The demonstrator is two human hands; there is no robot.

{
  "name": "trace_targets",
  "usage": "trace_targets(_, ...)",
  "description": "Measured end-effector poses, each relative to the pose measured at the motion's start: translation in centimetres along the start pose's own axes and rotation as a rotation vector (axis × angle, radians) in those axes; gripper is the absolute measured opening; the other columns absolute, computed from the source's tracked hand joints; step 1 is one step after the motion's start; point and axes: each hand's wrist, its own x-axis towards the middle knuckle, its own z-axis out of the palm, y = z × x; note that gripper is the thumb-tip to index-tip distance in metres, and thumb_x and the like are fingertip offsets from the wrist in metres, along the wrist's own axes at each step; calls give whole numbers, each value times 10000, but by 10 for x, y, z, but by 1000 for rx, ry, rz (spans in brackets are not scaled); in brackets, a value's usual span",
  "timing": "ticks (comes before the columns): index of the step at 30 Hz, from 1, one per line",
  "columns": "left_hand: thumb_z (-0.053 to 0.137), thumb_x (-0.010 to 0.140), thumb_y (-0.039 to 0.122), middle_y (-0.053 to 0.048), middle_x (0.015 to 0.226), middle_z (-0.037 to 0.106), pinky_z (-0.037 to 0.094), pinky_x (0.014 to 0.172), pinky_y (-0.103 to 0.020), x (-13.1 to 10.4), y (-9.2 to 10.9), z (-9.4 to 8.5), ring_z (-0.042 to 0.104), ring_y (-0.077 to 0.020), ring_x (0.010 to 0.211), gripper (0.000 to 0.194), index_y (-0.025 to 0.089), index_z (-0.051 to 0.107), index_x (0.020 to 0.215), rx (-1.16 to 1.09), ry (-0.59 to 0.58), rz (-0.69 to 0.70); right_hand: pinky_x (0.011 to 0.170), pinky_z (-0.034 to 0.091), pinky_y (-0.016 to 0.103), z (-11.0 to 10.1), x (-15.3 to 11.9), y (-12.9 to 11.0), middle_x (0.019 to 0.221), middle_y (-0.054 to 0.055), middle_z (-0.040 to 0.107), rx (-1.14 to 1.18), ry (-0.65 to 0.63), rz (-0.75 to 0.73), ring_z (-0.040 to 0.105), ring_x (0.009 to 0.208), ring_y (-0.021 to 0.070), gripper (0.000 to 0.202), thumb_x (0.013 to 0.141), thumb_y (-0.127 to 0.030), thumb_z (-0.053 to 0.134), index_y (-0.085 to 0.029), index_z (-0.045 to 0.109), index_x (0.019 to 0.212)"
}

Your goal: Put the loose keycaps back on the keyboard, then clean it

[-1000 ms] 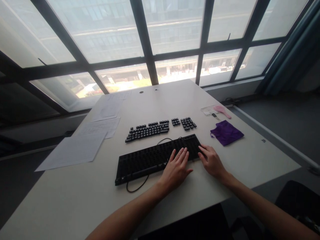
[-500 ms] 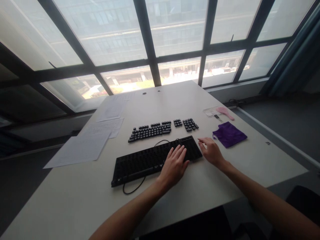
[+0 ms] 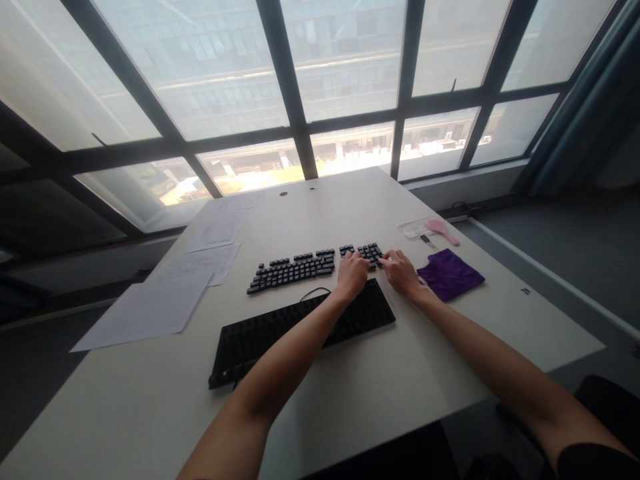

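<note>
On the desk (image 3: 375, 393), beyond the board's far edge, both hands have just come off the board (image 3: 270, 327) and moved up to the number-pad caps (image 3: 369, 251). So contact has shifted from the board to the loose caps

Left hand (image 3: 353, 272): fingers curled down at the left and near side of that group, not spread. Right hand (image 3: 400, 270): at its right edge, thumb and fingers drawn close together at the nearest caps. Can't tell if either one is really pinching a cap or just pressing against it, too small and partly hidden

Board lies flat near the desk's front edge, left forearm crossing over it. Key area is too dark to read in detail. Cable (image 3: 315, 291) loops out behind it

Main cap block (image 3: 295, 270) sits left of the hands, laid out in rows, not being touched. Purple pouch (image 3: 453, 275) just right of the right hand, pink brush (image 3: 442, 231) beyond it. Papers (image 3: 150, 307) off to the left
</note>
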Motion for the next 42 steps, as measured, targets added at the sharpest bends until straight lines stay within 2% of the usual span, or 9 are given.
trace_targets(6, 631, 930, 270, -108, 1064, 674, 441, 901, -374, 7, -9, 9, 514, -266, 1042, 193, 213, 814, 909, -2, -32, 6, 857, 426, 372, 3, 0, 4, 1086, 115, 659, 18, 29, -79, 509, 1044, 275, 200, 959, -158, 557, -189, 754, 978)
trace_targets(11, 704, 874, 216, -100, 1024, 731, 447, 953, -378, 8, -11, 12, 538, -276, 1061, 132, 211, 819, 938, -111, -45, 42, 888, 438, 363, 8, -2, 9, 1031, 94, 712, 140, 38, -159, 544, 1027, 257, 185, 952, -134, 575, -184, 752, 929)
trace_targets(17, 754, 832, 210, -69, 916, 773, 482, 899, -350, 7, -10, 5, 627, -263, 990, 134, 215, 813, 952, -176, -41, 4, 847, 475, 342, 5, -5, 13, 882, 72, 727, 316, 45, -93, 613, 914, 234, 147, 891, -80, 637, -185, 723, 834)
trace_targets(20, 751, 841, 227, -44, 942, 784, 477, 918, -348, -16, -5, -11, 648, -243, 978, 140, 229, 808, 969, -272, 38, -8, 833, 496, 350, -8, -23, 6, 892, 63, 725, 497, 141, -8, 642, 887, 226, 104, 885, -111, 662, -195, 715, 853)
trace_targets(24, 777, 828, 235, -22, 910, 787, 466, 914, -353, -72, 4, -31, 659, -194, 831, 119, 242, 808, 943, -454, 82, 42, 770, 523, 342, -30, -61, -16, 916, 46, 733, 787, 173, 44, 669, 843, 206, 35, 895, -203, 687, -215, 719, 904)
trace_targets(27, 788, 818, 223, -17, 914, 783, 476, 862, -333, -110, 8, -34, 643, -188, 843, 123, 251, 809, 936, -524, 55, 50, 753, 535, 343, -39, -85, -32, 940, 50, 739, 916, 138, 41, 678, 871, 211, 33, 891, -227, 698, -223, 727, 906)
trace_targets(29, 780, 828, 233, -16, 917, 779, 483, 811, -316, -126, 8, -30, 624, -189, 858, 131, 260, 811, 953, -532, 43, 42, 761, 544, 348, -40, -95, -38, 952, 51, 739, 965, 113, 40, 680, 878, 210, 35, 886, -225, 703, -229, 730, 908)
trace_targets(35, 749, 855, 244, -22, 924, 768, 497, 793, -304, -139, 5, -15, 600, -177, 868, 143, 264, 811, 983, -507, 48, 58, 826, 574, 395, -32, -106, -43, 959, 64, 740, 1014, 84, 17, 697, 908, 227, 41, 896, -245, 692, -236, 732, 900)
trace_targets(42, 740, 863, 242, -36, 917, 752, 523, 789, -315, -143, 8, -12, 589, -189, 870, 128, 258, 809, 970, -451, 91, 100, 845, 576, 406, -31, -107, -42, 942, 65, 745, 971, 80, -46, 696, 925, 229, 51, 906, -225, 685, -236, 731, 888)
